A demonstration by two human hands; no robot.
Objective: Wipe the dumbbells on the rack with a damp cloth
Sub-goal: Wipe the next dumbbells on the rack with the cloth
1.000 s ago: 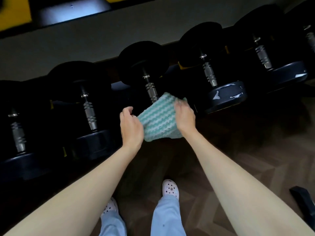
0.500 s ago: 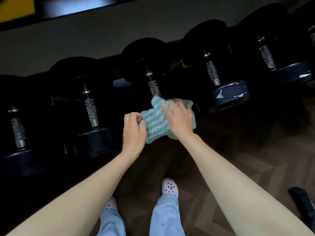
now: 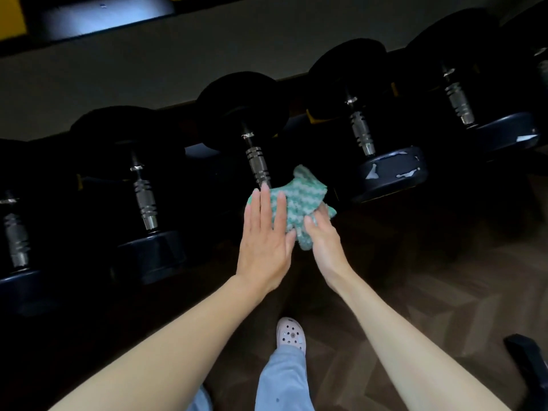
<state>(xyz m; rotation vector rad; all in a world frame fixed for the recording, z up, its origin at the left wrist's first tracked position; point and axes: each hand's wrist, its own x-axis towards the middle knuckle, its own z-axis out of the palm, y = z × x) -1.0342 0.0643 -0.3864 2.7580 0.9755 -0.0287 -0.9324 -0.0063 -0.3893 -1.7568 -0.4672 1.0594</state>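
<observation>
Flat left hand (image 3: 264,247) presses the cloth (image 3: 299,197), which right hand (image 3: 326,247) grips, hiding one end of a dumbbell (image 3: 258,166).

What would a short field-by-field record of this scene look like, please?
cloth: green-white cloth, bunched between both hands
left hand: left hand flat, straight fingers pressing on the cloth
right hand: right hand grips the cloth, fingers hidden behind it
location: before the middle dumbbell; contact unclear
neighbour: chipped dumbbell to its right
</observation>
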